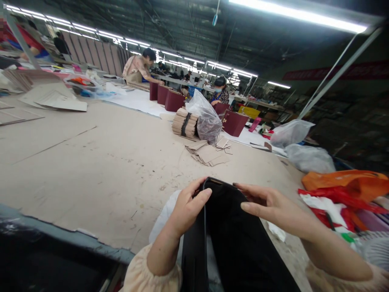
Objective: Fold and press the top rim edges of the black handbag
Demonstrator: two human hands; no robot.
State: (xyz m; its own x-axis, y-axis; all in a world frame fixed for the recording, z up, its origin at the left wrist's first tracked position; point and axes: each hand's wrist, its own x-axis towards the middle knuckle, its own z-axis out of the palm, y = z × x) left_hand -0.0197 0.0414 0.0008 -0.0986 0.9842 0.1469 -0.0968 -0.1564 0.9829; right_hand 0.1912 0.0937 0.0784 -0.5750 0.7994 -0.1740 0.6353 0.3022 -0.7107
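Note:
A black bag body [240, 239] with a dark lining stands open in front of me at the near edge of the table. Its far rim shows a thin tan strip near the top. My left hand [188, 207] grips the rim at the far left corner, thumb on the inner side and fingers wrapped outside. On the opposite side, my right hand [270, 207] straddles the right rim, its thumb against the lining and its fingers over the outside. Some white material [164, 215] lies beneath the bag. The bag's lower part runs out of view.
Beyond the bag lie loose cardboard pieces [209, 153], a strapped cardboard bundle [184, 123] and a clear plastic bag [206, 117]. Maroon boxy pieces [174, 100] stand farther back near two people. Orange and red bags [346, 184] crowd the right; cardboard sheets [57, 95] sit far left.

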